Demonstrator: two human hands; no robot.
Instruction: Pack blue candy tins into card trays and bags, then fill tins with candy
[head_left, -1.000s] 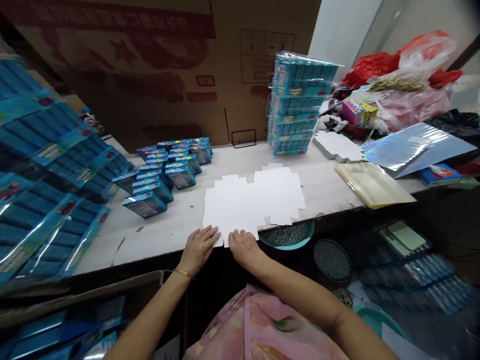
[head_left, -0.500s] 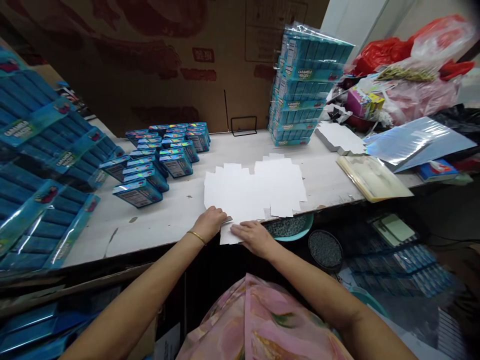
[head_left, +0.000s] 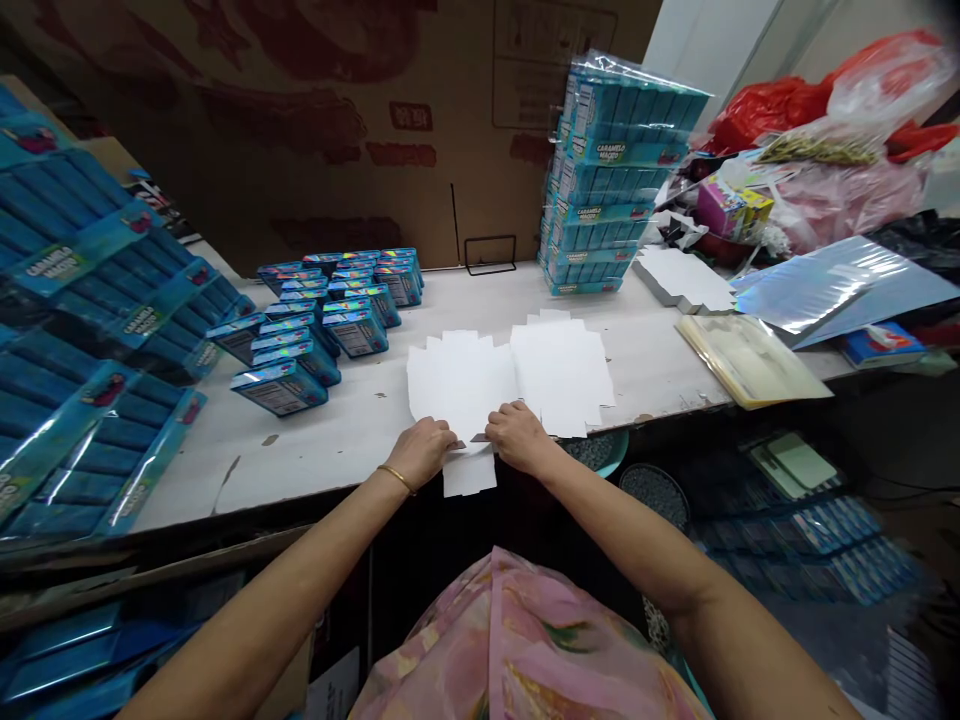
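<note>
A flat die-cut white cardboard blank (head_left: 457,375) lies at the front edge of the table, its narrow end flap (head_left: 469,476) hanging over the edge. My left hand (head_left: 424,450), with a bangle at the wrist, pinches a small side tab left of that flap. On the other side, my right hand (head_left: 519,438) has its fingers closed on the matching tab. Both tabs look bent up, showing a greyish side. More white blanks (head_left: 562,370) lie just right of this one, partly covered by my right hand.
Small blue boxes (head_left: 281,388) stand in rows on the left of the table (head_left: 360,430). Wrapped blue packs rise in a stack (head_left: 600,190) behind and in piles (head_left: 67,300) at far left. A stack of white blanks (head_left: 686,278) and plastic sheets (head_left: 750,360) lie right.
My right hand has moved from lying over the end flap up to the tab on its right, which it now pinches. My left hand stays at its tab.
</note>
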